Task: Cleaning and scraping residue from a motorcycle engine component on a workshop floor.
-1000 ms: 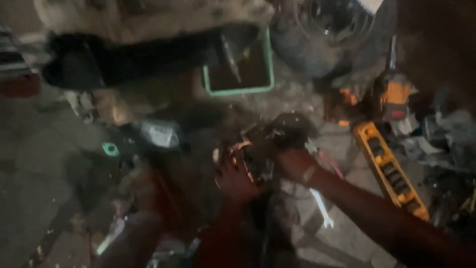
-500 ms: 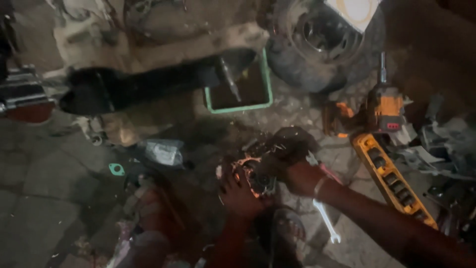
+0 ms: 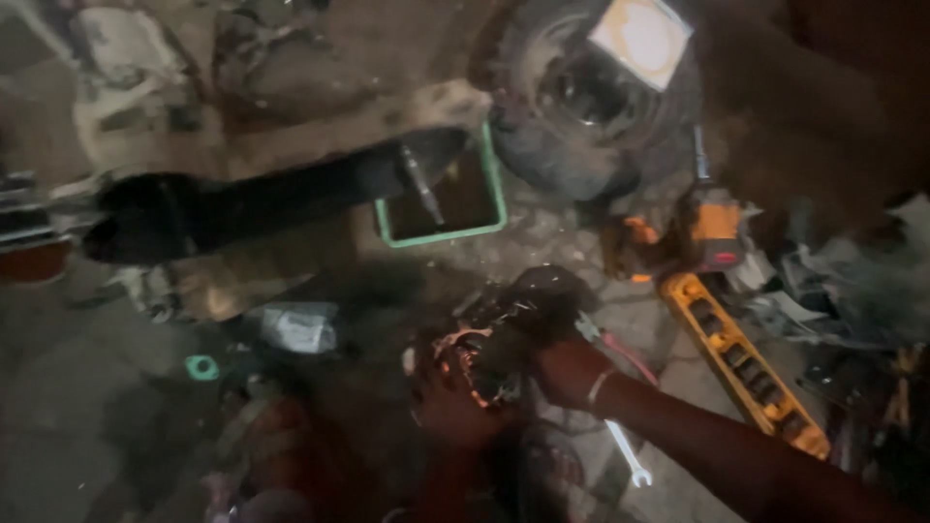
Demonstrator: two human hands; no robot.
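Both sets of fingers closed around one dark, greasy engine part, held low over the floor between the knees. Left hand cupping it from below and from the near side, fingertips curled onto the coppery orange patch on its face. Right hand clamped on its right flank, a pale band at the wrist. Too dim and blurred to tell exactly which edge each fingertip bears on.

To do this well, probably: keep the lower hand as the cradle and let the other do the turning or prying, so the part never hangs from one grip. Grease looks likely on every surface, so press with the pads, not the tips. Hold it close over the floor rather than lifted high, in case of a slip.

Just beside the right forearm, a silver wrench lying on the floor, open end toward the body, near enough to take up without letting go with the left. Further right, a long yellow socket rail running diagonally, with an orange power drill at its upper end. Above the hands, a green-rimmed tray with a screwdriver leaning in it, a long black tube across the left, and a tyre at the top. A small green ring well off to the left.
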